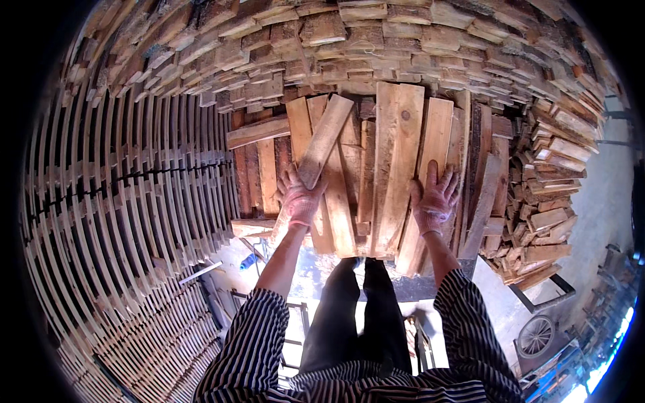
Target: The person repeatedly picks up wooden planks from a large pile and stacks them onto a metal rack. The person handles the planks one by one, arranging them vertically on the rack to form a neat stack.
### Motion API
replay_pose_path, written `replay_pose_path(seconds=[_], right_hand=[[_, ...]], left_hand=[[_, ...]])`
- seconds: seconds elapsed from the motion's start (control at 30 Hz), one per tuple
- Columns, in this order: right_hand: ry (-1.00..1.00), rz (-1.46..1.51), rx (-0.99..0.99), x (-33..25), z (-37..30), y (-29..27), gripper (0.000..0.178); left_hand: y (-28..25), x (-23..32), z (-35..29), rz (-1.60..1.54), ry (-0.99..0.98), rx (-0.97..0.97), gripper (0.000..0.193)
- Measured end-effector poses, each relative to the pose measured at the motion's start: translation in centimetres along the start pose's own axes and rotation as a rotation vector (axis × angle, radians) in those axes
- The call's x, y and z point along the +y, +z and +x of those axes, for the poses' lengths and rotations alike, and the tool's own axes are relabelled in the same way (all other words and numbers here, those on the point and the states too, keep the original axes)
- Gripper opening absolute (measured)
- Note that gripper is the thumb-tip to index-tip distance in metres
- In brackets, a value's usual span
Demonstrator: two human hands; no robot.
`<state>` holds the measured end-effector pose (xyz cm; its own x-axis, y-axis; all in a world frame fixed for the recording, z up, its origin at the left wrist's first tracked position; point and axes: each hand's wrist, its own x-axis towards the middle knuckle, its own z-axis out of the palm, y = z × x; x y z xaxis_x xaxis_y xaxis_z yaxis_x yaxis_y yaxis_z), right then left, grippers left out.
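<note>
At the centre of the frame, the left hand (pixel 299 197), in a pale knit glove, closes its grip on the lower end of a slanted pale rough-sawn plank (pixel 321 144) lying crosswise on a bundle of upright wooden boards (pixel 396 168). The gloved right hand (pixel 435 196) lies flat, fingers spread, on a narrower light board (pixel 433 144). The bundle looks mostly aligned; judging by that, only the skewed plank remains unsquared. Stacked slats (pixel 134 181) fill the left of the frame.

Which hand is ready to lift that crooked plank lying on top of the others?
Probably the left hand: its gloved fingers already wrap the lower end of the slanted plank lying across the pile. The right hand rests flat on another board, away from it.
</note>
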<state>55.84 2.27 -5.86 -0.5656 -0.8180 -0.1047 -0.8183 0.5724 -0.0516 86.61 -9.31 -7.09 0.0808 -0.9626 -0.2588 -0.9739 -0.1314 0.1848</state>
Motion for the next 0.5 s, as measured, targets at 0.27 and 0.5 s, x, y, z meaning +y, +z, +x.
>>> replay_pose_path(seconds=[0.27,0.5], right_hand=[[-0.007,-0.119,0.04,-0.2,0.2,1.3,0.079],[-0.013,-0.084,0.098,-0.5,0.1,1.6,0.084]], left_hand=[[-1.7,-3.3,1.9,-0.143,-0.098,-0.313,0.105],[0.3,-0.9,-0.8,-0.332,-0.252,-0.268,0.096]])
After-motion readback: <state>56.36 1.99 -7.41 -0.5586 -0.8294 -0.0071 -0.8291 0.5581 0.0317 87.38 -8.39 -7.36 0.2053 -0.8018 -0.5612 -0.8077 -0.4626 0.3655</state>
